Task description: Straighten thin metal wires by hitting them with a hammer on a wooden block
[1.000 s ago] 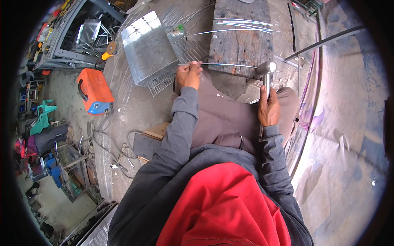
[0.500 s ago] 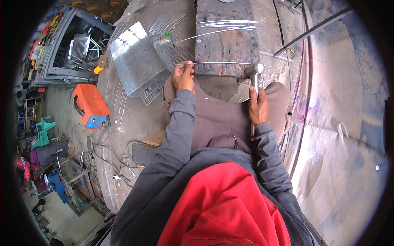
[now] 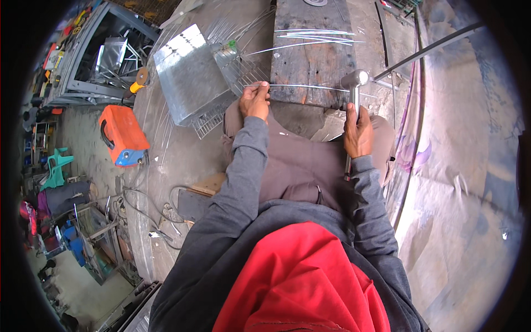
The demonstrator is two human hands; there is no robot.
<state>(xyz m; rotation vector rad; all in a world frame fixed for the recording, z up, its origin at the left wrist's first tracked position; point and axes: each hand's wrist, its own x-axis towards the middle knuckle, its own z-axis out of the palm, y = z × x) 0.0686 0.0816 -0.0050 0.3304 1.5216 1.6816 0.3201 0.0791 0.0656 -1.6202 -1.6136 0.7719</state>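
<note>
A thin metal wire [image 3: 301, 86] is pinched at its near end by the fingers of the left hand [image 3: 255, 100], which is closed around it at the front edge of a dark wooden block [image 3: 310, 55]; the wire is laid flat across that front edge and runs from the left hand toward the right. A metal hammer [image 3: 352, 105] is grasped by the right hand [image 3: 358, 133], the fist being clenched about the lower part of the handle, so that the shiny head is held upright just above the wire's far end at the block's right front corner; whether the head is touching the wire cannot be told. Several further straight wires [image 3: 318, 34] are seen lying on top of the block, farther from the person. To the left of the block, a sheet-metal box [image 3: 188, 72] and a wire-mesh panel [image 3: 238, 69] are shown resting on the concrete floor [image 3: 177, 149], the mesh lying just beside the block's left edge. Well to the left of the block, an orange machine case [image 3: 123, 133] is shown on the floor. A long dark rod [image 3: 426, 50] is seen running off diagonally from the right side of the block. Both forearms are covered by grey sleeves.
</note>
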